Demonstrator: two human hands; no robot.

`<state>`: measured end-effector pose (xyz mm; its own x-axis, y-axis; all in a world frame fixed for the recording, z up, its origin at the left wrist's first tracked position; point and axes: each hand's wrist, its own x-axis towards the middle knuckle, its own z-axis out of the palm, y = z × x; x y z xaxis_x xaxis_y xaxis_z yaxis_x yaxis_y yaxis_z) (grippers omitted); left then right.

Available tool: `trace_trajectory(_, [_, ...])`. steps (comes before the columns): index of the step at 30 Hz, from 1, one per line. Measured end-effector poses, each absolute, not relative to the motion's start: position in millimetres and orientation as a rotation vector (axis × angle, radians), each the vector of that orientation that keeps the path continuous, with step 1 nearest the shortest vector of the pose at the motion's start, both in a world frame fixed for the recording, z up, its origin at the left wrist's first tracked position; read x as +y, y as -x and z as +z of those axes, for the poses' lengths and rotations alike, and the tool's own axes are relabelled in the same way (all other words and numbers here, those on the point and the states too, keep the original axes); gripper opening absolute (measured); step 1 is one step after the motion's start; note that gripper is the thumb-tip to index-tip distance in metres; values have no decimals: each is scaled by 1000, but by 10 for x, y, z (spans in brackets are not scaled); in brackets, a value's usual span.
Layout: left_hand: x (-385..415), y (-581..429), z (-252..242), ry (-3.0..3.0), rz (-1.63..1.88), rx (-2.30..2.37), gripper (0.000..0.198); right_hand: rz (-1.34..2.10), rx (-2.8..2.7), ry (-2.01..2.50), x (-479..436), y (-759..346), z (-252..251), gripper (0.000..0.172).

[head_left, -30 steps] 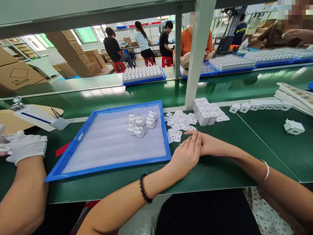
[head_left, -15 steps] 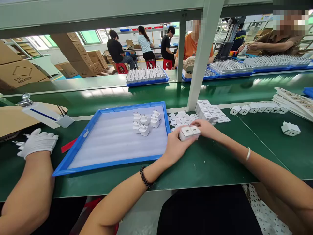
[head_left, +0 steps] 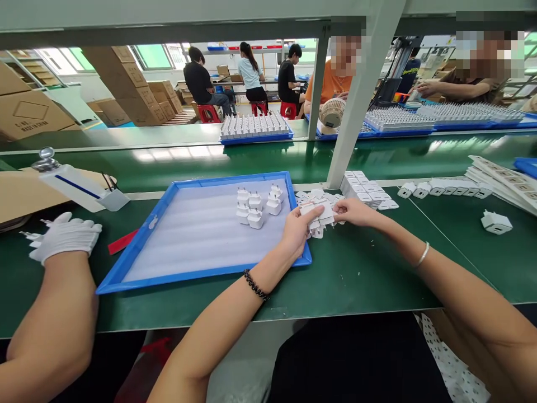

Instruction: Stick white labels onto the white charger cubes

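Observation:
My left hand [head_left: 297, 230] is closed around a pair of white charger plugs [head_left: 322, 214], just past the right side of the blue-rimmed tray [head_left: 201, 274]. Their flat sides face up and the port ends are turned out of sight. My right hand [head_left: 354, 212] is beside them, fingers pinched together at their right edge; whatever the fingertips hold is too small to make out. Behind both hands lie a pile of small white flat pieces [head_left: 312, 196] and a stacked block of white chargers [head_left: 361, 187]. Several white plugs [head_left: 255, 219] stand in the tray, prongs up.
A co-worker's white-gloved hand [head_left: 69, 238] holds plugs at left, near a pump bottle [head_left: 71, 182] and red strip [head_left: 122, 242]. Chargers in a row [head_left: 444, 187], a single plug [head_left: 496, 221] and stacked sheets [head_left: 501, 179] lie right. A slanted post [head_left: 361, 101] rises behind.
Both hands have turned the pair of chargers, so the port ends no longer show. My right hand has come round to their right edge. The fan in the background is more visible.

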<state>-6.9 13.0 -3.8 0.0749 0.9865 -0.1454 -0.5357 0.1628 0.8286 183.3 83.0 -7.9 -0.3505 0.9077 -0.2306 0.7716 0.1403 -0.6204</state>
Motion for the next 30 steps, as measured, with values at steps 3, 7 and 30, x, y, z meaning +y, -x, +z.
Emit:
trace_trajectory(3, [125,49,-43,-678,1261,831,53,1096,-2112,1530,722,-1973,-57,36])
trace_trajectory(7, [97,34,-41,-707,1311,852,54,1257,-1898,1403,612,-2082,-41,36])
trace_trajectory(30, [-188,-15,-5,-1689,1295,949,38,1367,-1388,921,-13,-1954,289,26])
